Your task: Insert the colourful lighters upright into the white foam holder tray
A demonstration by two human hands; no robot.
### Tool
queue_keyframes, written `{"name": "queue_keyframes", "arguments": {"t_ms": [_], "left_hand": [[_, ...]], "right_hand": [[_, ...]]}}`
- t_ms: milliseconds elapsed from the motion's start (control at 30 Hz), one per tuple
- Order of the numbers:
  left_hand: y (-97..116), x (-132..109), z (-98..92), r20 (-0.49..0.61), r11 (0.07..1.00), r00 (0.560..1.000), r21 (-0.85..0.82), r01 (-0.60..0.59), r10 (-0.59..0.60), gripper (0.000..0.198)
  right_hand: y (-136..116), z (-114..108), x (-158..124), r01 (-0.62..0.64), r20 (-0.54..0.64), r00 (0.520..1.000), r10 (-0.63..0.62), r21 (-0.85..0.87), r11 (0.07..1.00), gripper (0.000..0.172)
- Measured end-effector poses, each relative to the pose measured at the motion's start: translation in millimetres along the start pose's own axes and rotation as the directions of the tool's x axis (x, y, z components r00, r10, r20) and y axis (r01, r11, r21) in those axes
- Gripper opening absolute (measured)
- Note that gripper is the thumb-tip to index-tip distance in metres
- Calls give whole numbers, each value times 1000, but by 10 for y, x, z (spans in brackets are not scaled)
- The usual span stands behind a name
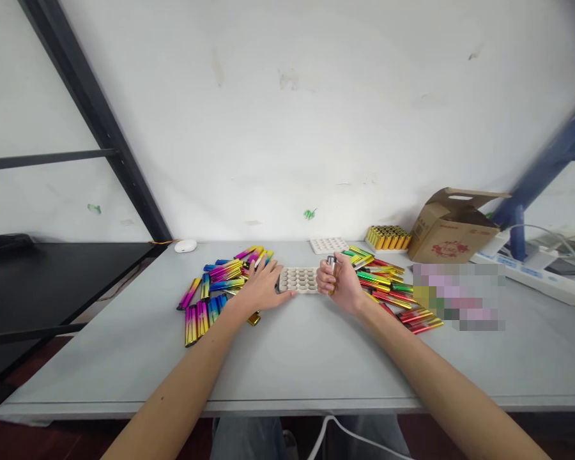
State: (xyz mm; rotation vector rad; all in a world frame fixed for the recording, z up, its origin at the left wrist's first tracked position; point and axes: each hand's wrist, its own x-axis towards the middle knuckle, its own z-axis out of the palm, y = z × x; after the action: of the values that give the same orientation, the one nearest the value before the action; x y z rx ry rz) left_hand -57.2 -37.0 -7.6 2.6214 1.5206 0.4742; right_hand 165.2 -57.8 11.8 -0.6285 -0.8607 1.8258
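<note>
A beige tray [298, 280] with round holes lies on the grey table [287, 358] between my hands. My left hand [262, 286] rests flat on the table at the tray's left edge, fingers spread over a pile of rainbow-coloured tubes [215, 287]. My right hand [339, 281] is closed round one upright tube [331, 266] with a silver top, right beside the tray's right edge. More coloured tubes [388, 291] lie scattered to the right of that hand.
A second holed tray [329, 245] and a block of yellow tubes [388, 237] stand near the wall. An open cardboard box [453, 229] sits at the right, a white mouse-like object [185, 246] at the back left, a black shelf [52, 268] further left.
</note>
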Motion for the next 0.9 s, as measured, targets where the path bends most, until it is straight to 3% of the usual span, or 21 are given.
{"name": "queue_keyframes", "arguments": {"t_ms": [600, 900], "left_hand": [[143, -15, -22, -16, 999, 999, -18, -31, 30, 58], [170, -11, -15, 2, 999, 999, -17, -42, 42, 64]], "right_hand": [[-11, 14, -19, -4, -25, 1000, 4, 13, 1000, 41], [-13, 1, -21, 20, -22, 1000, -20, 22, 1000, 40]]}}
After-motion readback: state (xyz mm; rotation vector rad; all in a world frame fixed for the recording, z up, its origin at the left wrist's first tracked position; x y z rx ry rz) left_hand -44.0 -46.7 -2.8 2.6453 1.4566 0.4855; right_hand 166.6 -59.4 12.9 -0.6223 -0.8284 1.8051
